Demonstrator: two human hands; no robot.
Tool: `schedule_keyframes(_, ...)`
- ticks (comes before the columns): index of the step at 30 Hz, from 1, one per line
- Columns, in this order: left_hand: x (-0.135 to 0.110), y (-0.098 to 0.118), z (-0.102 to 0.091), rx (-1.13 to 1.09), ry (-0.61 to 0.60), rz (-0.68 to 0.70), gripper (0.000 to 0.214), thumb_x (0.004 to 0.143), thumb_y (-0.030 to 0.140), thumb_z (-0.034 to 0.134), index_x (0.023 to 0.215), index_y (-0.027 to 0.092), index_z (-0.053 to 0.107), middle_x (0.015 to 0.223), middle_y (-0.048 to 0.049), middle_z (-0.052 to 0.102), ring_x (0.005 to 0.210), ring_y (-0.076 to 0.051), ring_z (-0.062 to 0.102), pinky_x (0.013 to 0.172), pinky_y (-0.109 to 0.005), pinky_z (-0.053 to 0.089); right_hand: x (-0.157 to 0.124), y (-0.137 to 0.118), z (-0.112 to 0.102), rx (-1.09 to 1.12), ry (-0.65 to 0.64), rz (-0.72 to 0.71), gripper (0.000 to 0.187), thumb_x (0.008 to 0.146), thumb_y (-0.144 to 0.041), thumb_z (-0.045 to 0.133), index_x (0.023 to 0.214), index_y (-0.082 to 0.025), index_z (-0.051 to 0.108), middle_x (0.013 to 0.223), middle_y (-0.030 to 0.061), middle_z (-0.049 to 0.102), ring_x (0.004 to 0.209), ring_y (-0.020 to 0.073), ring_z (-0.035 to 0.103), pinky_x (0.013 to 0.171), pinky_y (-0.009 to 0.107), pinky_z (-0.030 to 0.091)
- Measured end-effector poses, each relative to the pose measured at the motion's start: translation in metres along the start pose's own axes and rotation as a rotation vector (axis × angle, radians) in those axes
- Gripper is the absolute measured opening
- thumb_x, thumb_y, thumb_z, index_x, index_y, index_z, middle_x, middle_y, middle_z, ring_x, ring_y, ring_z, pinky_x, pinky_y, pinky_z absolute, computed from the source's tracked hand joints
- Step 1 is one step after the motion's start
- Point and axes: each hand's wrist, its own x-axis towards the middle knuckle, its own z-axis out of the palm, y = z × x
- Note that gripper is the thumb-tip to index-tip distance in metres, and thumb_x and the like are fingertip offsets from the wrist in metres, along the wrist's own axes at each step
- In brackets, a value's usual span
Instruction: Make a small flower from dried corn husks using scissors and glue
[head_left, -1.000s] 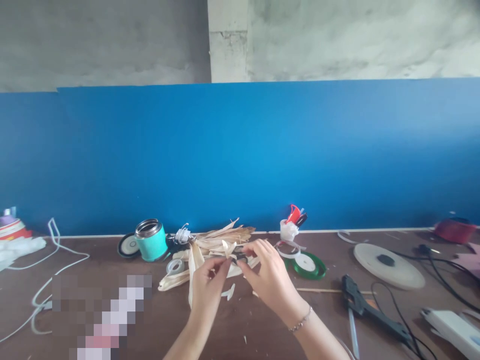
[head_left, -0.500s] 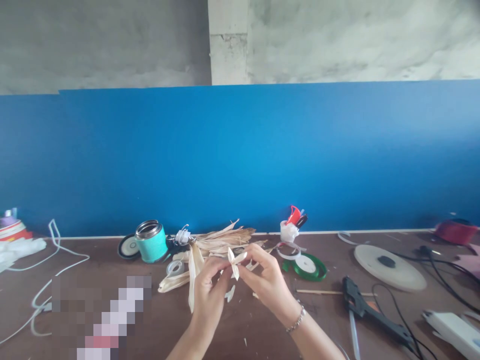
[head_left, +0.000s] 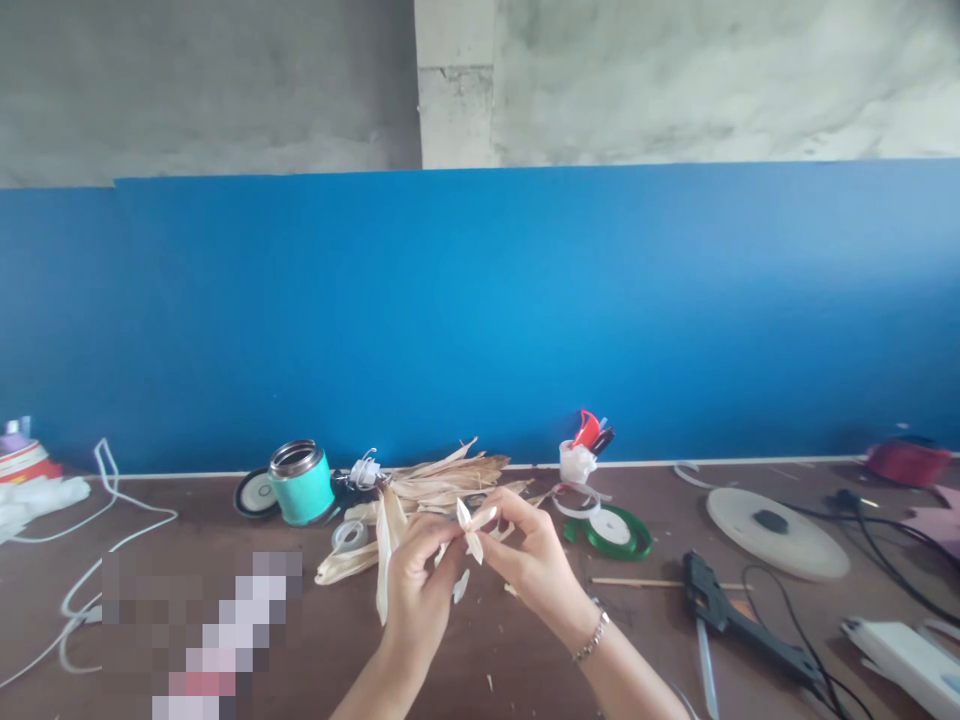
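Between my two hands is a small cream-white flower (head_left: 471,522) with several pointed petals, which looks made of dried corn husk. My left hand (head_left: 422,575) pinches it from the left with thumb and forefinger. From the right, the thumb and fingers of my right hand (head_left: 531,548) close on a petal at its edge; a chain bracelet circles that wrist. Dried corn husks (head_left: 450,475) lie heaped just behind my hands, and a long husk strip (head_left: 388,545) hangs beside my left hand. A small pale scrap (head_left: 460,585) shows below the flower.
A turquoise can (head_left: 301,485) and a roll of clear tape (head_left: 349,537) are to the left. On the right are a green ribbon spool (head_left: 637,535), a white cup of pens (head_left: 577,462), a thin stick (head_left: 637,582), a black glue gun (head_left: 750,625) and a pale round disc (head_left: 810,550).
The flower has turned slightly between my fingers, its lower petal now leaning a little further right. Both hands keep their hold in nearly the same place.
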Motion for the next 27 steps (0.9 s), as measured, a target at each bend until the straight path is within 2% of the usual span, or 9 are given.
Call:
schedule_keyframes(5, 0.001, 0.003, -0.001, 0.014, 0.005, -0.002, 0.016, 0.082, 0.028, 0.058, 0.085, 0.024, 0.073, 0.079, -0.0057, 0.067, 0.079, -0.021, 0.059, 0.072, -0.031, 0.048, 0.000, -0.001, 0.001, 0.027, -0.005, 0.010, 0.008, 0.072, -0.023, 0.063, 0.067, -0.018, 0.060, 0.064, -0.0025, 0.052, 0.060, 0.0112, 0.044, 0.059, 0.024, 0.037)
schedule_keyframes(11, 0.009, 0.012, -0.006, -0.041, -0.083, -0.126, 0.020, 0.079, 0.035, 0.061, 0.092, 0.024, 0.073, 0.092, -0.0065, 0.069, 0.087, -0.023, 0.060, 0.079, -0.034, 0.047, 0.004, 0.002, -0.005, 0.064, -0.055, 0.037, 0.018, 0.073, -0.034, 0.065, 0.066, -0.018, 0.063, 0.061, -0.0018, 0.051, 0.059, 0.0114, 0.042, 0.057, 0.024, 0.037)
schedule_keyframes(17, 0.012, 0.014, -0.008, -0.149, -0.176, -0.342, 0.022, 0.074, 0.042, 0.063, 0.076, 0.022, 0.072, 0.081, -0.0034, 0.065, 0.069, -0.017, 0.058, 0.055, -0.025, 0.044, 0.006, 0.007, -0.009, 0.206, -0.159, 0.104, 0.016, 0.071, -0.032, 0.070, 0.067, -0.017, 0.066, 0.064, -0.0008, 0.052, 0.061, 0.0112, 0.045, 0.058, 0.024, 0.039)
schedule_keyframes(19, 0.013, 0.015, -0.009, -0.168, -0.201, -0.395, 0.023, 0.073, 0.043, 0.064, 0.072, 0.021, 0.070, 0.076, -0.0020, 0.064, 0.061, -0.014, 0.055, 0.052, -0.023, 0.041, 0.006, 0.006, -0.009, 0.225, -0.168, 0.118, 0.017, 0.070, -0.032, 0.071, 0.067, -0.017, 0.065, 0.064, -0.0011, 0.052, 0.061, 0.0110, 0.045, 0.057, 0.023, 0.039)
schedule_keyframes(22, 0.013, 0.016, -0.009, -0.183, -0.246, -0.400, 0.024, 0.072, 0.044, 0.064, 0.069, 0.020, 0.066, 0.071, -0.0003, 0.062, 0.058, -0.013, 0.052, 0.053, -0.023, 0.041, 0.006, 0.004, -0.009, 0.267, -0.197, 0.145, 0.021, 0.069, -0.036, 0.072, 0.066, -0.017, 0.064, 0.064, -0.0015, 0.051, 0.060, 0.0108, 0.045, 0.057, 0.023, 0.039)
schedule_keyframes(25, 0.014, 0.012, -0.010, -0.180, -0.212, -0.360, 0.024, 0.073, 0.043, 0.063, 0.068, 0.020, 0.063, 0.069, 0.0002, 0.060, 0.061, -0.013, 0.052, 0.059, -0.025, 0.042, 0.008, 0.012, -0.012, 0.347, -0.243, 0.178, 0.022, 0.069, -0.036, 0.071, 0.079, -0.018, 0.064, 0.068, -0.0012, 0.054, 0.062, 0.0110, 0.049, 0.059, 0.023, 0.042)
schedule_keyframes(27, 0.014, 0.007, -0.009, -0.165, -0.135, -0.353, 0.023, 0.074, 0.042, 0.063, 0.067, 0.019, 0.061, 0.064, 0.0014, 0.056, 0.060, -0.013, 0.050, 0.059, -0.024, 0.041, 0.009, 0.025, -0.011, 0.275, -0.259, 0.215, 0.021, 0.071, -0.031, 0.067, 0.088, -0.018, 0.064, 0.072, -0.0004, 0.059, 0.063, 0.0115, 0.053, 0.059, 0.023, 0.043)
